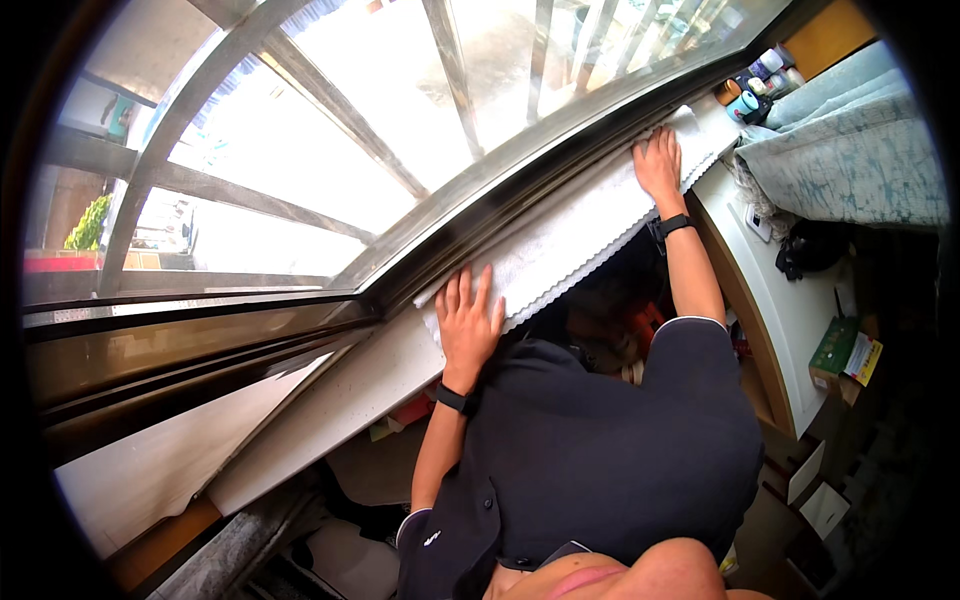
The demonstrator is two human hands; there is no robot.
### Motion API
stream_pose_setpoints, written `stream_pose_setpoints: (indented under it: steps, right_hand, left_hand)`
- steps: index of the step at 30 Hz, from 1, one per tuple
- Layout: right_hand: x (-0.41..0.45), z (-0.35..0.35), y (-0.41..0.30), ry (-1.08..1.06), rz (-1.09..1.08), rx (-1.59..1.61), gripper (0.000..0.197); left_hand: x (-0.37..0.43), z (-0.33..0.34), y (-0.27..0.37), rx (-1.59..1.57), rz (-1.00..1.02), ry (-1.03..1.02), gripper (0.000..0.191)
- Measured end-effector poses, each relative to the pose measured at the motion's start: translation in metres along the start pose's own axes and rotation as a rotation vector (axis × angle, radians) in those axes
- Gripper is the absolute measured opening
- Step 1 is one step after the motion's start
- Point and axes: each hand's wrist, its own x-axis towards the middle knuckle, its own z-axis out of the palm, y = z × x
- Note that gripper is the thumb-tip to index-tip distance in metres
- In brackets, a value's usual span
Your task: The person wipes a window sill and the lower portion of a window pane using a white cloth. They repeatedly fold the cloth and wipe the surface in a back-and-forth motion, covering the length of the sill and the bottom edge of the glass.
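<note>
A white cloth with a scalloped edge (570,232) lies lengthwise along the window sill (360,405), its front edge reaching the sill's front. My left hand (466,319) rests flat on the cloth's near left end, fingers spread and pointing to the window. Towards the far right end, my right hand (660,169) lies palm down on the same cloth, fingers close together. Neither hand grips anything that I can see. A dark band circles each wrist.
A sliding window (480,161) with a dark frame borders the sill, metal bars beyond the glass. Several jars and cans (742,105) stand at the sill's far right end. Beside them hangs a light blue curtain (847,157). A white-topped cabinet (787,300) holds boxes (836,345).
</note>
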Motion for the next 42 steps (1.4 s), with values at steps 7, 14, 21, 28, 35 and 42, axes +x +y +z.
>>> stream_pose_setpoints:
  steps: [7, 14, 21, 28, 35, 42]
  right_hand:
    - [0.007, 0.011, 0.026, -0.005, -0.009, 0.15, 0.073]
    - [-0.004, -0.002, 0.026, -0.067, 0.099, 0.026, 0.076]
    - [0.033, 0.002, 0.05, -0.068, 0.152, 0.009, 0.077]
    - [0.073, 0.008, 0.079, -0.081, 0.114, -0.008, 0.075]
    - [0.09, 0.014, 0.101, -0.053, 0.095, -0.075, 0.073]
    - [0.109, 0.013, 0.115, -0.08, 0.129, -0.086, 0.068]
  left_hand:
    - [0.0, 0.001, -0.001, -0.03, 0.009, 0.027, 0.057]
    - [-0.001, 0.004, 0.003, -0.069, 0.024, 0.031, 0.059]
    - [0.022, 0.004, 0.028, -0.116, 0.043, -0.078, 0.071]
    - [0.051, 0.021, 0.058, -0.109, 0.06, -0.112, 0.079]
    - [0.068, 0.033, 0.074, -0.037, 0.052, -0.125, 0.076]
    - [0.083, 0.037, 0.087, -0.074, 0.063, -0.132, 0.074]
